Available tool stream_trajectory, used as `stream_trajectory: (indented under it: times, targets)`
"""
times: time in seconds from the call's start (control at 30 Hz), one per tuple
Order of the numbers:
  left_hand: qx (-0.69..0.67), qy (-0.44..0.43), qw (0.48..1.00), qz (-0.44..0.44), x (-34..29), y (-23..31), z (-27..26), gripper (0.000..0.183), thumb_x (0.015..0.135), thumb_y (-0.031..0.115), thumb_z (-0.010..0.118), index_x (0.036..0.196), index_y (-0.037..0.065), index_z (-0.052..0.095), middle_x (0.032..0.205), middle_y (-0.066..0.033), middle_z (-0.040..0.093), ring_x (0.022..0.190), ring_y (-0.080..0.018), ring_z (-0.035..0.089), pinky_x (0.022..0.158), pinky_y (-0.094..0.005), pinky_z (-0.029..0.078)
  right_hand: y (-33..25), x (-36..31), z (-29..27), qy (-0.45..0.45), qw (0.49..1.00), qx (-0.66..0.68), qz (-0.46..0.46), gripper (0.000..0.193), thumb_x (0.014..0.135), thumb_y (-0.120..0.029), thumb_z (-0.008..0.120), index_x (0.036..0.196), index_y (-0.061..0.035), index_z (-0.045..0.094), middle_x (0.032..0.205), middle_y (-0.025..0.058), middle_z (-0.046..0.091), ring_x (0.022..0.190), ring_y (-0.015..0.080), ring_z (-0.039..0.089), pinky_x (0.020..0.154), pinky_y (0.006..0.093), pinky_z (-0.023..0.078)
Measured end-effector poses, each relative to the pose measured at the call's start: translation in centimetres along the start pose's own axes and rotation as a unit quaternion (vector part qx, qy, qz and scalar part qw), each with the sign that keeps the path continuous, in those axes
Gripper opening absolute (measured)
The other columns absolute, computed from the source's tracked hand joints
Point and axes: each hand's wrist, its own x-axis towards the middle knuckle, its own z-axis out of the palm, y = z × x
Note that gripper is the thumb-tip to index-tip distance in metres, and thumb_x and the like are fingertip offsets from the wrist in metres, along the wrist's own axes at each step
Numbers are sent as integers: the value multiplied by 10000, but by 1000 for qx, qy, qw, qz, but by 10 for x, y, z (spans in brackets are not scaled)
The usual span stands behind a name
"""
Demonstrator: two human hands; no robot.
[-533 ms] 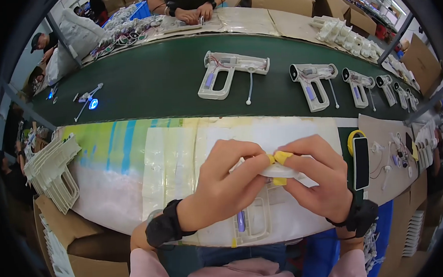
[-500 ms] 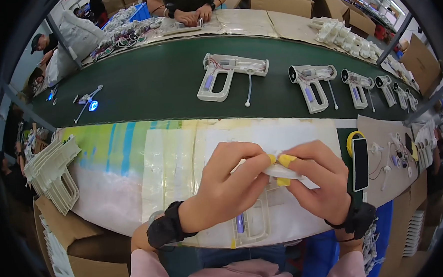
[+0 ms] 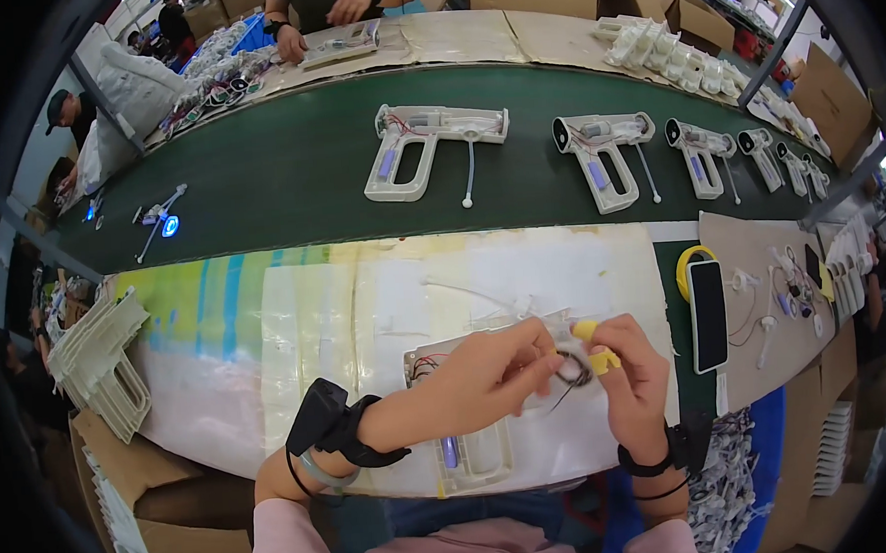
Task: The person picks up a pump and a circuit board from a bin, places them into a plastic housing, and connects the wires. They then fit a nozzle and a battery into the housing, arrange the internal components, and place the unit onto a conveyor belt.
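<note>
Both of my hands meet over a white gun-shaped plastic housing half [image 3: 502,449] on the white work sheet. My left hand [image 3: 493,369] pinches the edge of a small round part with dark wires [image 3: 572,370]. My right hand [image 3: 634,382], with yellow wraps on its thumb and a finger, grips the part's other side. The fingers hide much of it. Inside the housing, a purple cylinder [image 3: 450,452] lies in the handle, and red and dark wires [image 3: 426,364] show at the barrel end. My left hand covers the housing's middle.
Beyond the sheet, a green conveyor belt [image 3: 286,155] carries several gun-shaped housings [image 3: 418,143] and a lit blue ring [image 3: 170,227]. Stacked housing shells [image 3: 107,359] stand left. A phone [image 3: 708,318] and yellow tape roll [image 3: 693,263] lie right. A co-worker's hands [image 3: 349,8] handle a housing opposite.
The round part has turned from nearly edge-on, and its dark wires now show. My hands have shifted, uncovering more of the housing. The co-worker's hands have moved apart; the whole view has shifted slightly.
</note>
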Motion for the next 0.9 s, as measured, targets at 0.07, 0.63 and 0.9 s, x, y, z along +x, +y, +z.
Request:
stream_trajectory:
  times: [0.07, 0.63, 0.9]
  targets:
    - [30, -65, 996, -47, 1, 2, -1, 140, 1004, 139, 559, 993, 2, 538, 812, -70, 653, 617, -93, 578, 612, -242, 469, 5, -11, -8, 1, 999, 14, 51, 180, 931, 22, 586, 1096, 81, 628, 1041, 116, 551, 851, 162, 608, 749, 223, 500]
    - [242, -28, 949, 200, -28, -36, 21, 116, 914, 89, 651, 998, 14, 623, 1140, -159, 667, 895, -316, 683, 740, -351, 554, 46, -14, -23, -189, 904, 149, 354, 190, 990, -100, 533, 1092, 53, 581, 956, 134, 690, 785, 189, 704, 636, 300, 614]
    - [319, 90, 932, 150, 16, -28, -20, 205, 836, 57, 696, 1024, 17, 625, 1030, -141, 671, 894, -323, 653, 762, -352, 531, 24, -44, -10, 51, 971, 25, 231, 213, 875, 49, 654, 1077, 71, 589, 861, 110, 699, 717, 145, 689, 623, 265, 591]
